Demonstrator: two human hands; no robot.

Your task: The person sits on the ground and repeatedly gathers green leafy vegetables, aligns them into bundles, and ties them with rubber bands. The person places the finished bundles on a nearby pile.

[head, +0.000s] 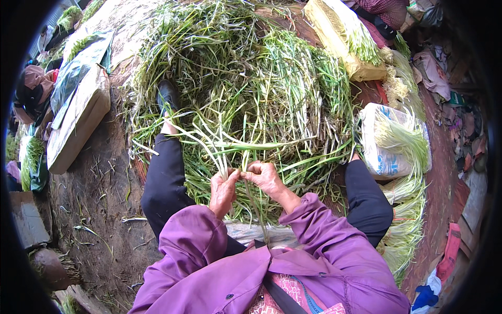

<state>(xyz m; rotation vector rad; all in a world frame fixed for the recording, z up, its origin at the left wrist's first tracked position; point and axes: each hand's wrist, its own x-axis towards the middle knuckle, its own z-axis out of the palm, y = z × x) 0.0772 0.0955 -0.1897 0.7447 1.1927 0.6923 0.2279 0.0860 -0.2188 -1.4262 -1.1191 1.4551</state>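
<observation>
My left hand (223, 191) is closed around a small bunch of pale green-and-white stalks (221, 159) that fan upward and to the left. Close beside it, my right hand (266, 179) pinches a single stalk (246, 157) between thumb and fingers, and the fingertips of both hands nearly meet. Long green leaves cross just above my hands. Under and beyond them, between my outstretched legs, lies a large loose heap of long-leaved green plants (231, 70), some of them dry and brownish.
At right, pale stalks lie on a white sack-covered block (392, 165), with bundles (408, 219) below. A yellow wrapped block (359, 70) holds more, near another person (386, 11). A wrapped slab (84, 121) and another person (35, 86) are at left.
</observation>
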